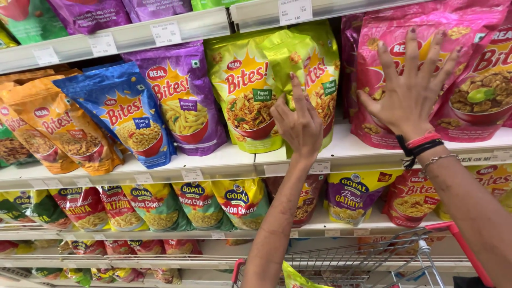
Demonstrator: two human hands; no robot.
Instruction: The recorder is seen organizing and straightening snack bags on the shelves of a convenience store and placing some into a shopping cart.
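My left hand reaches up to the middle shelf and rests its fingers against a tilted yellow-green snack pouch. My right hand is spread flat, fingers apart, against a large pink snack pouch to the right. The right wrist wears red and black bands and a thin chain. Neither hand has closed around a pouch. A second yellow-green pouch stands upright just left of my left hand.
Purple, blue and orange pouches lean along the white shelf to the left. Lower shelves hold rows of smaller snack packets. A wire shopping cart with red trim stands below my arms.
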